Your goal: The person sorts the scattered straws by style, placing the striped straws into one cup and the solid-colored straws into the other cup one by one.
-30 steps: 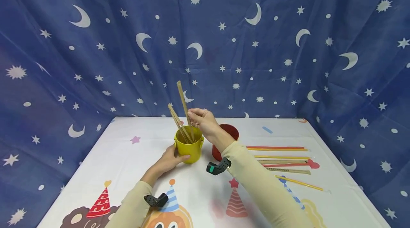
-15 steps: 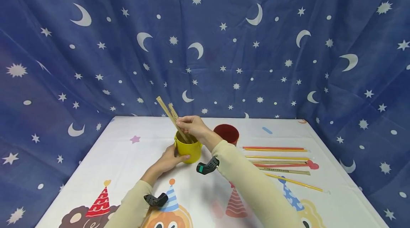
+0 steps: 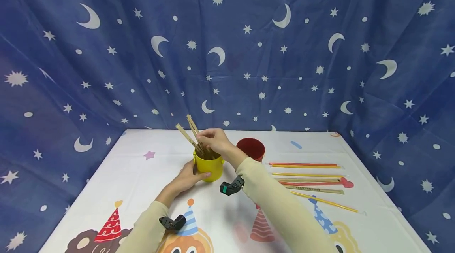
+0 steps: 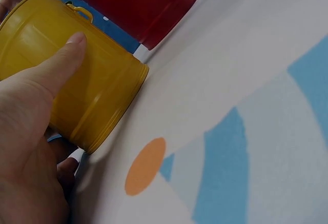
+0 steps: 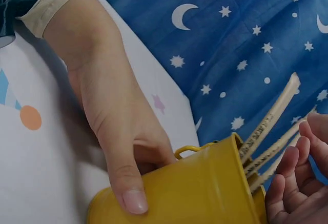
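Curtain [image 3: 234,47]: blue with white moons and stars, behind the table.
Table [image 3: 142,182]: white, party-hat prints along the near side.
Yellow bucket [image 3: 209,169]: upright, left of the red bucket [image 3: 251,148].
Left hand [image 3: 187,176]: grips the bucket's left side, thumb across the near wall.
Wrapped sticks [image 3: 187,136]: inside the yellow bucket, leaning left over its rim.
Right hand [image 3: 215,141]: above the rim, fingers bent beside the sticks; cannot tell if any is pinched.
Straws [image 3: 307,174]: several on the table, right.

Starry blue curtain [image 3: 234,59]; white tablecloth [image 3: 135,174]
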Available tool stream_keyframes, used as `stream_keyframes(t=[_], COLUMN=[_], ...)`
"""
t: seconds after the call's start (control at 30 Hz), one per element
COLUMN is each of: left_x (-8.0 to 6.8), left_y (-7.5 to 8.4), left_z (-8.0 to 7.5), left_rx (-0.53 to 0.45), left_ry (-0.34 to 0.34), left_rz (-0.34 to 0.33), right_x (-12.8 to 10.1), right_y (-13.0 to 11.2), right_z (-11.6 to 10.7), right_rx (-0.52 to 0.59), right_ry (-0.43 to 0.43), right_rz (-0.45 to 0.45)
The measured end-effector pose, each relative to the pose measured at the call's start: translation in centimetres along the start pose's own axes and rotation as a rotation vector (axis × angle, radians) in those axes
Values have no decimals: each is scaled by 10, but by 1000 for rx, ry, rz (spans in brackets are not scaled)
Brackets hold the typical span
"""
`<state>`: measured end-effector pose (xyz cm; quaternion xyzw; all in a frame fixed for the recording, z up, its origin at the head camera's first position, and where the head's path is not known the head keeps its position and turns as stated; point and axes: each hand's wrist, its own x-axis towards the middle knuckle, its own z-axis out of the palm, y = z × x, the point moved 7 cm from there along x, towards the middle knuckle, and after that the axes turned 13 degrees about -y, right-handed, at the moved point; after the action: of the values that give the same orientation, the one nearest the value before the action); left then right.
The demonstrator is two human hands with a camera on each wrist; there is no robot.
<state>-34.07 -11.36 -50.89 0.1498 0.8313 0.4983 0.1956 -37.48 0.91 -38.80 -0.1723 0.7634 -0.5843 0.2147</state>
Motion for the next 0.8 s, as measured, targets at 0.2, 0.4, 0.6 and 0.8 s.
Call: stream_keyframes(t=[0.2,0.4,0.6,0.8], left_x=[-1,-2,-1,-1], left_y=[1,2,1,0], left_z=[-1,-2,-2,0], left_rx=[8,0,4,-3], left_ry=[11,15,17,14], left_rz=[2,18,21,18], right_x=[-12,-31,-64,-101], right_y=[-11,-23,-26,-13], right_z=[-5,-13,-32,-62], right_rx=[-43,-39,-100,-109], right_ry=[-25,-59,-29,31], right_rz=[-84,-181,-271,-296])
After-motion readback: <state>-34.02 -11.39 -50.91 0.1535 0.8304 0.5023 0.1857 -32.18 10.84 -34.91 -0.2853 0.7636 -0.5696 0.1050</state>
